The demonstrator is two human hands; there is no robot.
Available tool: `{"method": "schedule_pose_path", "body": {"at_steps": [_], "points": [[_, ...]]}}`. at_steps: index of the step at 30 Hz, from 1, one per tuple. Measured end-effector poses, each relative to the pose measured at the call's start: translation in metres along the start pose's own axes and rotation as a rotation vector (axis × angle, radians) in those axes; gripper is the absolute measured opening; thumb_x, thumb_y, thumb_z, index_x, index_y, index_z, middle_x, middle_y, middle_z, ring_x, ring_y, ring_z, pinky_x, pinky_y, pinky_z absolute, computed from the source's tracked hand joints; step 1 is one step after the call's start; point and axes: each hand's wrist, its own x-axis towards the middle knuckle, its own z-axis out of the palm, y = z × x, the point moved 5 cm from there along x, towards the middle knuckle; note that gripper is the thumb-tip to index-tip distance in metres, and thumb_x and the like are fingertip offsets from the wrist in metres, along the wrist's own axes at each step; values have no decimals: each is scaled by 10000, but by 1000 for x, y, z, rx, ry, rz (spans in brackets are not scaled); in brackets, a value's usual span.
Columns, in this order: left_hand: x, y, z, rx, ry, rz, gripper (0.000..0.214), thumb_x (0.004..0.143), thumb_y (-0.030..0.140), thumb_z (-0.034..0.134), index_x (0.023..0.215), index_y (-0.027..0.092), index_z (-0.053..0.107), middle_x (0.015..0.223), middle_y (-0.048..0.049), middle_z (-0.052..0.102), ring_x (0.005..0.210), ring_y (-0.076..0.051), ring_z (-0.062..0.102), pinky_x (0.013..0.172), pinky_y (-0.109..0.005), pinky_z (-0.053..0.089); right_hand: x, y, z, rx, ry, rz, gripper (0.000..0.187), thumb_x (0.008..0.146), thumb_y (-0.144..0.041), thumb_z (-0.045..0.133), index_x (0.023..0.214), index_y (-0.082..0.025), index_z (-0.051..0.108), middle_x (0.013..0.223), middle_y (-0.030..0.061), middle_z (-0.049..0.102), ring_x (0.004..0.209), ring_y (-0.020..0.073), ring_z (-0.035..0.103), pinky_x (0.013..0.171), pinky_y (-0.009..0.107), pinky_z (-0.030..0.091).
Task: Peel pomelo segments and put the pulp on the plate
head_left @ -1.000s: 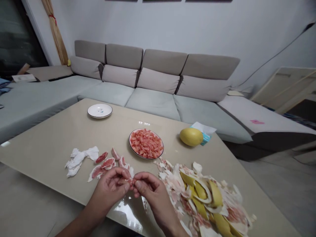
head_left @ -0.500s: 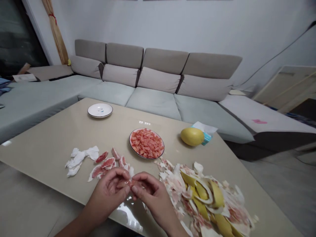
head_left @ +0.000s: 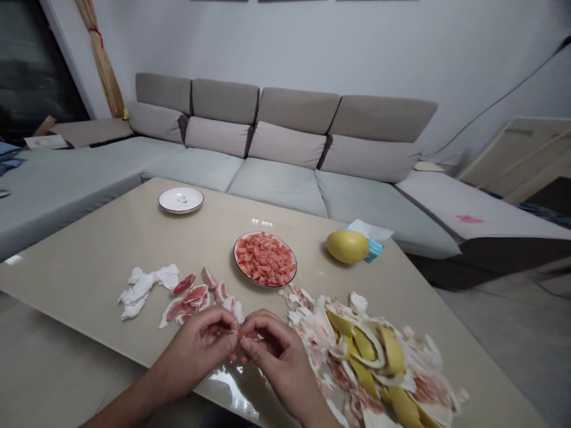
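Note:
My left hand (head_left: 206, 337) and my right hand (head_left: 274, 348) meet above the near side of the table, fingertips pinched together. Between them is a small piece of red pomelo flesh (head_left: 241, 337), mostly covered by the fingers. Just beyond the left hand lie several pomelo segments (head_left: 191, 302), pink with white skin on them. A dark-rimmed plate (head_left: 235, 257) heaped with peeled pomelo flesh (head_left: 266, 257) stands farther off. To the right of my right hand spreads a pile of yellow rind (head_left: 363, 377) and white membrane (head_left: 317, 330).
A whole yellow pomelo (head_left: 348, 246) rests against a blue tissue pack (head_left: 375, 249) at the table's right. Crumpled white tissue (head_left: 143, 291) lies at the left. Another white plate (head_left: 181, 201) is near the far left corner. A grey sofa (head_left: 276, 178) runs behind the table (head_left: 111, 238).
Both hands have shifted slightly, their fingertips still together. The left wrist has swung a little to the left. Less of the red flesh shows between the fingers.

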Motion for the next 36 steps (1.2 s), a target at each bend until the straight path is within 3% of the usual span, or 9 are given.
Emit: {"method": "schedule_pose_path", "body": {"at_steps": [8,15,17,21,24,28,32,36], "points": [[-1,3,-7,28,59,-63,231,810,377,676,740,167,609,628,-4,606,599,-147,576,618,-266,479,9,21,-28,164,64,164,299,707,-403,825,824,-177,667,716,-15,622,600,105,578,596,222,504],[1,-4,-12,-46,98,-72,168,822,334,682,793,172,645,784,-11,618,725,-147,562,700,-256,450,18,25,-32,202,7,205,333,692,-404,833,873,-169,680,740,-8,652,637,107,608,636,228,515],[2,-5,-15,-57,118,-68,157,818,315,689,771,170,653,783,-4,606,741,-138,533,701,-238,422,26,23,-38,107,23,174,347,698,-428,815,898,-177,683,761,-4,665,640,117,620,649,253,530],[2,-19,-18,-165,158,-109,156,812,310,704,784,161,667,758,8,573,684,-112,469,640,-219,382,60,5,-65,-361,167,-31,255,754,-399,720,863,-169,714,759,31,696,664,168,642,674,329,551],[1,-34,-14,-327,151,-168,174,816,327,708,812,161,656,682,33,513,599,-94,422,590,-221,376,97,-11,-90,-496,300,-130,133,724,-262,692,822,-184,734,924,63,725,860,212,652,856,384,511],[0,-46,-10,-465,155,-223,181,819,326,716,837,159,646,672,25,538,602,-93,475,616,-221,415,128,-25,-115,-606,388,-174,166,694,-161,646,806,-204,761,929,63,750,938,246,656,967,427,450],[0,-50,-16,-516,228,-229,166,792,275,753,856,160,653,717,14,579,655,-93,535,683,-222,460,108,-33,-118,-641,433,-186,202,777,-216,582,875,-195,757,988,79,749,965,249,654,945,414,467],[-3,-54,-16,-508,251,-257,207,759,291,782,878,183,652,758,6,606,706,-121,586,705,-265,510,48,-27,-81,-611,302,-128,231,842,-340,598,935,-188,743,863,61,749,745,204,667,707,325,533]]}}
